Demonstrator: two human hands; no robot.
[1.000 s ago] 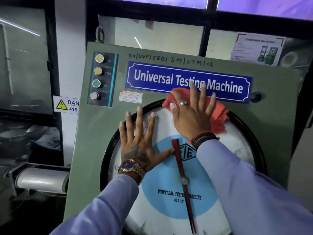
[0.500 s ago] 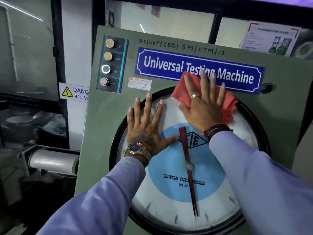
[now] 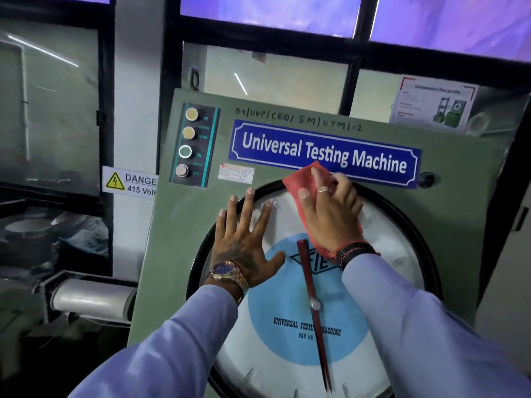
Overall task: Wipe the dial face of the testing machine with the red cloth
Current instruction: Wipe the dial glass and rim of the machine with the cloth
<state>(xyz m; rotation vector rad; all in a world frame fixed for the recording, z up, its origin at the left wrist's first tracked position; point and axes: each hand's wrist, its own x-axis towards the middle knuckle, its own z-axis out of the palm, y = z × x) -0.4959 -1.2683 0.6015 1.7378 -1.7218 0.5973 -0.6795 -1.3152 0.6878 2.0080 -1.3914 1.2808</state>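
Note:
A big round dial face (image 3: pixel 290 334), white with a light-blue centre and a red pointer (image 3: pixel 311 294), fills the front of the green testing machine (image 3: pixel 178 254). My right hand (image 3: pixel 334 214) presses the red cloth (image 3: pixel 298 182) flat against the top of the dial, at the black rim just under the blue nameplate; its fingers are blurred. Much of the cloth is hidden under the hand. My left hand (image 3: pixel 244 242) rests flat on the dial's upper left, fingers spread, holding nothing.
A column of push buttons (image 3: pixel 191 145) marked UP, DOWN, ON, OFF sits at the panel's upper left. A black knob (image 3: pixel 426 178) is right of the nameplate (image 3: pixel 324 153). A danger sign (image 3: pixel 130 182) and a grey cylinder (image 3: pixel 89 297) lie left of the machine.
My right hand and the cloth have slid left and slightly down along the top of the dial. The left hand stays flat in place. The camera view has shifted.

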